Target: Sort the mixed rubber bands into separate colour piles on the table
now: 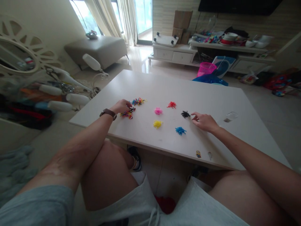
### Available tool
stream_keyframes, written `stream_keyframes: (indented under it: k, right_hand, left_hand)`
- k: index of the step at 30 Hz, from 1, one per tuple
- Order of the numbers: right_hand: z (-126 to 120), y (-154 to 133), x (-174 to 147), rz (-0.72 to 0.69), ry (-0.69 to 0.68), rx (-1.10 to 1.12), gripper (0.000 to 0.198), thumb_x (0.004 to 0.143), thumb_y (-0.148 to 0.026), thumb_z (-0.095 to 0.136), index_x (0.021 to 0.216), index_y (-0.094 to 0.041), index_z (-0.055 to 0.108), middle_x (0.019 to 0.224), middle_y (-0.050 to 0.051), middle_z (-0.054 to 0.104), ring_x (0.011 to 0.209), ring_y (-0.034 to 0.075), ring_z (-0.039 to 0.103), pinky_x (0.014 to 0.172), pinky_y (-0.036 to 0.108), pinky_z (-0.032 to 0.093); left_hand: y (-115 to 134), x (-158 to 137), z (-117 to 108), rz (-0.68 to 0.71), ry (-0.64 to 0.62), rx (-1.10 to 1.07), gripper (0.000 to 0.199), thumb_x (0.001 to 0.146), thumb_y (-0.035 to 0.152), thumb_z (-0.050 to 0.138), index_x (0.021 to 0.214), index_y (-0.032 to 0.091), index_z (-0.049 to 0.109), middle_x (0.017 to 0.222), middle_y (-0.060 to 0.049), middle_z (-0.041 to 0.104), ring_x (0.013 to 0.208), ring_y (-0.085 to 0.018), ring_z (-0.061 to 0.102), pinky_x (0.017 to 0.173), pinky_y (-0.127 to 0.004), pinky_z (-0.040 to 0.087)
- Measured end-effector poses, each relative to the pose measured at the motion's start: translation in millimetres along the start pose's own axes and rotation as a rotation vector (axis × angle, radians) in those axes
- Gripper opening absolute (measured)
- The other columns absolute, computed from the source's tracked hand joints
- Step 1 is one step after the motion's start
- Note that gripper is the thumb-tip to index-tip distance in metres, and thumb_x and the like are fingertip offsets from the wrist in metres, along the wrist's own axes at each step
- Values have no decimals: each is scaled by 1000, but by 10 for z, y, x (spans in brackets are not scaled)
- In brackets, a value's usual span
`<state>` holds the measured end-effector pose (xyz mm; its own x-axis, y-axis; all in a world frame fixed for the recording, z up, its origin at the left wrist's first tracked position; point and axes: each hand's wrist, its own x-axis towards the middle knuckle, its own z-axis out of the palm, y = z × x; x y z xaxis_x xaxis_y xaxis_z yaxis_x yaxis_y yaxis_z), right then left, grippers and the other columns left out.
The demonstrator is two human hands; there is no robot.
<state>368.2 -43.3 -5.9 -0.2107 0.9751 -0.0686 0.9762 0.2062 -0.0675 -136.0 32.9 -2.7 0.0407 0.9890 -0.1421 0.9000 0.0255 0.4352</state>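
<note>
On the white table (145, 84) lie small piles of what look like thin rubber bands, sorted by colour. My left hand (121, 106), with a dark watch strap at the wrist, is bent down over a mixed-colour pile (127, 115); its fingers are closed against the bands, the tips partly hidden. Just beyond it is a second mixed pile (138, 101). My right hand (205, 121) rests beside the black pile (185, 114), fingers loosely curled and slightly apart, with nothing visible in them. Between my hands sit pink (158, 110), red (172, 104), yellow (157, 124) and blue (180, 130) piles.
A clear plastic container (231, 117) lies right of my right hand. Near the front edge are a minion sticker (198, 154) and a small pale piece (210, 155). A lamp with white shades (91, 62) stands at the table's left; a pink basket (206, 68) is behind it.
</note>
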Motion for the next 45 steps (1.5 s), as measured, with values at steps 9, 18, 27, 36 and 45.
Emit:
stream_keyframes:
  k: [9,18,27,36,45]
  right_hand:
    - [1,-70,-4,1,10,-80,42,87,-32,51,127,-28,64,101,3,79,90,26,72,73,33,46]
    - [7,-57,-7,-6,10,-68,41,87,-33,51,126,-27,64,102,3,79,92,25,72,74,32,47]
    - [3,-64,-9,-9,2,-70,40,87,-33,51,124,-27,66,103,3,79,92,25,72,75,33,47]
    - [-9,-68,-10,-14,-7,-73,39,88,-33,50,123,-27,66,104,3,79,92,24,72,74,32,47]
    - [-27,-89,-21,-17,-12,-67,38,87,-33,51,120,-27,69,104,3,79,90,25,72,74,33,47]
  left_hand:
    - [25,64,-25,-16,10,27,25,63,25,74,86,18,81,83,-6,76,67,-17,64,60,-24,46]
    - [42,92,14,-55,26,-20,15,64,28,73,73,17,78,64,-4,70,63,-17,61,58,-25,43]
    - [-180,84,-97,-28,11,-155,24,54,33,81,72,18,76,72,-4,72,66,-18,62,56,-25,44]
    - [-267,122,-29,-29,-57,-111,22,49,27,77,71,23,79,76,-4,75,74,-22,67,59,-25,49]
    - [-185,138,-9,-35,-65,6,25,52,21,70,76,22,78,76,-3,74,67,-19,65,52,-23,44]
